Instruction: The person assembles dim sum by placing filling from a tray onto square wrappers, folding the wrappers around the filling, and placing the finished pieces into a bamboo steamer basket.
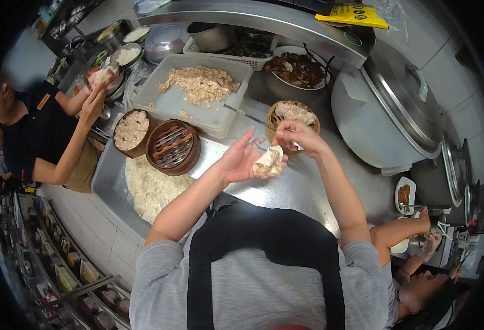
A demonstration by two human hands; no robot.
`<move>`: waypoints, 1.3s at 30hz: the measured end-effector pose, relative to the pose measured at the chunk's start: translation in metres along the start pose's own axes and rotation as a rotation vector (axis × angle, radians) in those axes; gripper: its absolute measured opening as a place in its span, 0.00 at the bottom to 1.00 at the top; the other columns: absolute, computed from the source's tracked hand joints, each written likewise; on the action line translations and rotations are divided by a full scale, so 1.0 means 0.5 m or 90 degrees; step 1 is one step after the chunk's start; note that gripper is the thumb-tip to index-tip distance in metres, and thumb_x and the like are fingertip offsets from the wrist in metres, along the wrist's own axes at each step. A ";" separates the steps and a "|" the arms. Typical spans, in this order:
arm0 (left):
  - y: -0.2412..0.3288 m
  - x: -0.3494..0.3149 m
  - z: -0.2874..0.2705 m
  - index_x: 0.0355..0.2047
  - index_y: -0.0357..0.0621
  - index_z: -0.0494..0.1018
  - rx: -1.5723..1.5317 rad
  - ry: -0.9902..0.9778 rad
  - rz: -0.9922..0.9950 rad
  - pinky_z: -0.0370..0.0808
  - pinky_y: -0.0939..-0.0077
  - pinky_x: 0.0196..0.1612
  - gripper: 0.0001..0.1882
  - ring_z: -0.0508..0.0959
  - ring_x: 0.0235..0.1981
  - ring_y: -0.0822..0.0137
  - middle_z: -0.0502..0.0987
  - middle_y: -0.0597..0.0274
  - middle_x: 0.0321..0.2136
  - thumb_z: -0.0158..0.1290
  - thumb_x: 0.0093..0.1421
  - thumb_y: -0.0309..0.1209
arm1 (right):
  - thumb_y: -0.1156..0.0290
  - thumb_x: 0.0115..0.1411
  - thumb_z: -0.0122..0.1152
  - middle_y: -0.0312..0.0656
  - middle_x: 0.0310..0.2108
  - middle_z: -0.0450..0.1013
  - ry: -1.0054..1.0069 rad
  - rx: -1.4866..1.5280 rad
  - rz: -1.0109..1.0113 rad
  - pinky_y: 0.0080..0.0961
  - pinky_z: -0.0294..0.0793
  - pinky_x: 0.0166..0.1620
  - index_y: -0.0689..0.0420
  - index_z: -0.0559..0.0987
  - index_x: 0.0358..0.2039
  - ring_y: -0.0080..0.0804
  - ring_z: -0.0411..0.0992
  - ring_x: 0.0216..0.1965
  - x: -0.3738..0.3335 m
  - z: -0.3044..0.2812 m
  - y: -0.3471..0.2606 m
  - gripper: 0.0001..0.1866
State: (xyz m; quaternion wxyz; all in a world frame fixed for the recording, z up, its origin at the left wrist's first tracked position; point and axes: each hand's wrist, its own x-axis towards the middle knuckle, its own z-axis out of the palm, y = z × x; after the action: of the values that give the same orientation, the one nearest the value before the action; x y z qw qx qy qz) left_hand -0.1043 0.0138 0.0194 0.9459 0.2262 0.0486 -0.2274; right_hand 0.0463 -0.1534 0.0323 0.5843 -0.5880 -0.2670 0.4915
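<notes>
A: Status?
B: Filled dumpling wrapper (268, 163) sits on the left hand (245, 159), half open, palm up. Right hand (301, 137) gripping a thin metal spatula (247, 115); can't tell if it touches the wrapper.
A: Around it?
B: Loaded bamboo steamer (271, 111) just beyond right hand, filling tub (158, 102) far left.
A: Risks?
B: Overfilling or hard squeezing could split it; loose fingers could drop it.
</notes>
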 end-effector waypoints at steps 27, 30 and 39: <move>-0.041 -0.034 -0.065 0.59 0.24 0.50 -0.042 0.087 0.051 0.69 0.59 0.59 0.26 0.66 0.57 0.40 0.62 0.36 0.56 0.38 0.67 0.33 | 0.71 0.54 0.65 0.32 0.27 0.74 0.071 -0.033 -0.076 0.09 0.58 0.20 0.55 0.72 0.31 0.11 0.64 0.22 0.007 0.058 0.027 0.09; -0.041 -0.036 -0.067 0.57 0.22 0.52 -0.089 0.077 0.025 0.70 0.58 0.58 0.25 0.68 0.55 0.40 0.65 0.36 0.54 0.34 0.69 0.34 | 0.74 0.52 0.66 0.29 0.27 0.72 0.031 -0.086 -0.086 0.10 0.59 0.21 0.55 0.72 0.31 0.11 0.66 0.25 0.009 0.054 0.036 0.11; -0.054 -0.026 -0.085 0.54 0.27 0.58 -0.138 0.242 0.085 0.70 0.59 0.58 0.22 0.71 0.54 0.48 0.67 0.40 0.54 0.37 0.64 0.31 | 0.80 0.50 0.66 0.31 0.29 0.70 0.102 -0.007 -0.125 0.12 0.69 0.35 0.57 0.72 0.33 0.16 0.69 0.34 0.037 0.063 0.087 0.13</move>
State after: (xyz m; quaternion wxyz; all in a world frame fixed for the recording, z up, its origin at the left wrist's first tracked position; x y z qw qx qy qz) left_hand -0.1276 0.0166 -0.0268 0.9514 0.1647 0.2352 -0.1113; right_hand 0.0139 -0.1310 -0.0087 0.6462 -0.5995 -0.2781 0.3818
